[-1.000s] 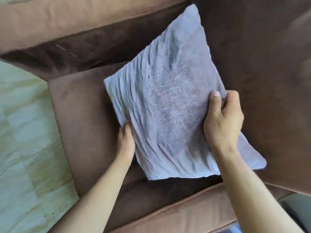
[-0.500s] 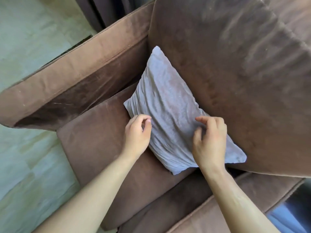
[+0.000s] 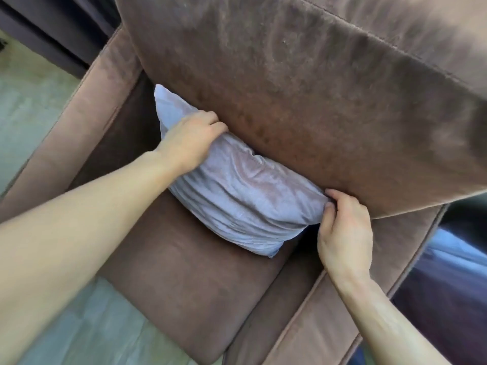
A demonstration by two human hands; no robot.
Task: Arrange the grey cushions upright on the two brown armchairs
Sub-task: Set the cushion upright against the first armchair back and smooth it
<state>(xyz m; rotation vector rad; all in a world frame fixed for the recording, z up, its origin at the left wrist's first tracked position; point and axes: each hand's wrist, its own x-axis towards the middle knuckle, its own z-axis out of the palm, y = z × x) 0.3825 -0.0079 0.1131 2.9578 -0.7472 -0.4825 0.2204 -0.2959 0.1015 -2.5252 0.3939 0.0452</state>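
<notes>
A grey cushion (image 3: 245, 204) stands on its edge on the seat of a brown armchair (image 3: 189, 280), leaning against the tall backrest (image 3: 303, 88). My left hand (image 3: 189, 143) grips the cushion's upper edge near its left corner, fingers curled between cushion and backrest. My right hand (image 3: 342, 227) pinches the cushion's right corner beside the right armrest. The cushion's back face is hidden against the backrest. Only one armchair and one cushion are in view.
The left armrest (image 3: 79, 133) and right armrest (image 3: 342, 312) flank the seat. Pale tiled floor (image 3: 31, 106) lies to the left and in front. A dark curtain (image 3: 66, 30) hangs at the upper left, and a dark and blue surface (image 3: 453, 272) shows at the right.
The cushion has gone from held in front of the chair to standing against the backrest. My left hand moved up to its top edge and my right hand to its right corner.
</notes>
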